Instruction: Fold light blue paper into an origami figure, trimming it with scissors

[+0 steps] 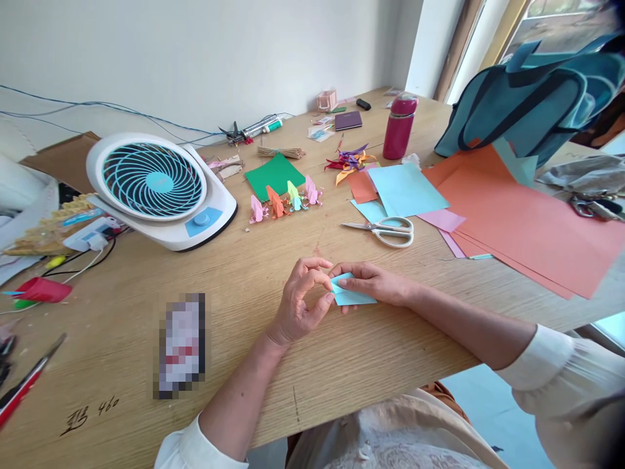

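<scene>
Between my two hands is a small folded piece of light blue paper point(355, 298), just above the wooden table. My left hand point(303, 301) pinches its left corner between thumb and forefinger, the other fingers curved. Around the paper's right side and back wraps my right hand point(372, 281), its thumb lying on top. White-handled scissors point(394, 232) lie beyond my right hand, blades pointing left. Behind my hands stands a row of several folded paper cranes point(294, 195) in pink, orange, green and lilac.
A white fan point(159, 185) stands at left. At right are a blue paper sheet point(409, 187), large orange sheets point(537, 228), a magenta bottle point(400, 127) and a teal bag point(527, 98). Green paper point(273, 174) lies behind the cranes. A pixelated object point(180, 345) lies at front left.
</scene>
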Action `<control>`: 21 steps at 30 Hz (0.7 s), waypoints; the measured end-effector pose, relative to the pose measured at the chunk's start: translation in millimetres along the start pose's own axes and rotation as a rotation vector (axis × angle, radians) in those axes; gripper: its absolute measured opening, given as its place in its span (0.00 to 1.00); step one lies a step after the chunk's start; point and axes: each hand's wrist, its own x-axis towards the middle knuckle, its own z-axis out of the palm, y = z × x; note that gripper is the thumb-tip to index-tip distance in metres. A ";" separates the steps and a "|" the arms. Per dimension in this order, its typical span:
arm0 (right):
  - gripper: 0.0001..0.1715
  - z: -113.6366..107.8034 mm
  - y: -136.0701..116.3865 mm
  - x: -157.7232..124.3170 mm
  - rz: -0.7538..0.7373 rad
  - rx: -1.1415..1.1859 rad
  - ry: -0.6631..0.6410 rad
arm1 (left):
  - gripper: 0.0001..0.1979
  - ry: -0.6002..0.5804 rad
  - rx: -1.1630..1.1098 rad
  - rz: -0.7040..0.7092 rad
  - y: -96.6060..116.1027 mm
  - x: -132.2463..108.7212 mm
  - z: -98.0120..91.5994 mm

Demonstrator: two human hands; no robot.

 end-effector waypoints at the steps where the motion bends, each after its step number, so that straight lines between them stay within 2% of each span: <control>1: 0.22 0.4 -0.6 0.1 -0.005 0.005 -0.001 | 0.01 -0.007 -0.001 0.001 -0.1 0.3 -0.7; 5: 0.22 0.9 -1.8 0.2 -0.019 0.009 -0.012 | 0.01 -0.050 0.012 0.024 -0.8 1.7 -4.6; 8: 0.22 0.2 -0.8 0.1 -0.024 0.011 -0.028 | 0.05 -0.074 0.040 0.045 -2.8 2.1 -7.1; 18: 0.23 1.0 -2.0 -0.4 0.002 0.032 -0.020 | 0.06 -0.038 0.113 0.100 -9.7 2.8 -8.7; 21: 0.22 1.8 -4.2 -1.1 0.017 0.045 -0.012 | 0.04 -0.014 0.142 0.108 -12.8 3.0 -10.2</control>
